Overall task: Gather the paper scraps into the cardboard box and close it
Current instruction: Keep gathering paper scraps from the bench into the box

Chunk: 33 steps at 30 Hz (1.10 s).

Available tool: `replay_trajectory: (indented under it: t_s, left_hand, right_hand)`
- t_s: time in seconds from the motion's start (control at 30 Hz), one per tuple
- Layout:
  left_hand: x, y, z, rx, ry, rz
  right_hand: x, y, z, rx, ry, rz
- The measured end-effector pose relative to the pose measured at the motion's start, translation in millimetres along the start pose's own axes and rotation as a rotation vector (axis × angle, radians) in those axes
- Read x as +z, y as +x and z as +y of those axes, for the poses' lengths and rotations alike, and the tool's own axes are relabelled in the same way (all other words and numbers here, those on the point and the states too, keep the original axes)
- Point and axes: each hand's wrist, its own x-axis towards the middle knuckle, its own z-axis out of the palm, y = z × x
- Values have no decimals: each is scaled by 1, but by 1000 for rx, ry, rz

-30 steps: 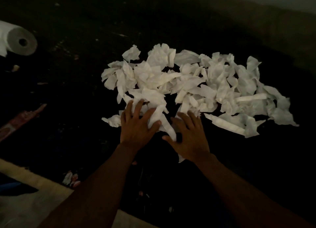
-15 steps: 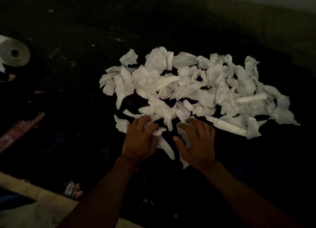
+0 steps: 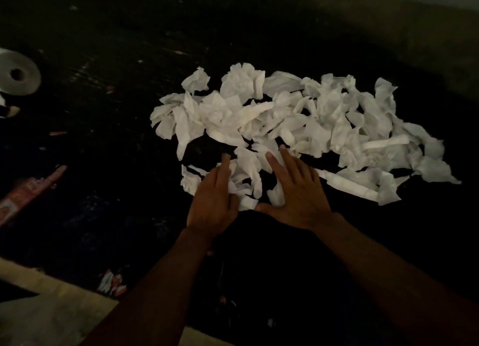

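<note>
Both your hands are cupped around a small clump at the near edge of the paper scraps [image 3: 298, 127], not clenched yet. Your left hand [image 3: 212, 197] has its fingers curled against the clump's left side, and your right hand [image 3: 300, 192] lies flat with fingers spread over its right side, thumb tucked under toward the left one. So you're scooping, with nothing lifted. It's pretty dim, so I can't tell if any piece is actually pinched between your fingers.

This stuff looks like torn tissue: super light, soft and floppy, and it'll compress to nothing. My guess is it'll drift or spill if you grab loosely. Rake a bunch together and squeeze from both sides, low down near the surface, instead of picking at single strips.

Looks-wise, the scraps are white, crumpled, some twisted into long strips, and spread in a wide heap running away from your hands and off to the right, on a dark table [image 3: 103, 164].

Far left of the heap there's a paper roll [image 3: 18, 74]. Near-left of it, a reddish wrapper [image 3: 23, 195]. No cardboard box in view, so you'll have to find it.
</note>
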Motion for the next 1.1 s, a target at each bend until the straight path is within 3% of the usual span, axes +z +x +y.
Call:
replay_trajectory:
  t_s: [0.23, 0.57, 0.7, 0.87, 1.1]
  left_hand:
    - [-5, 2, 3, 6, 282, -17]
    - [6, 2, -2, 46, 223, 100]
    - [7, 3, -7, 106, 136, 92]
    - [7, -3, -2, 14, 11, 76]
    - [-3, 2, 3, 205, 152, 69]
  right_hand:
    - [-2, 27, 9, -128, -183, 36]
    - [32, 15, 8, -130, 14, 390]
    - [34, 12, 11, -159, 80, 376]
    - [31, 10, 13, -155, 296, 367]
    - [15, 9, 6, 2, 471, 289]
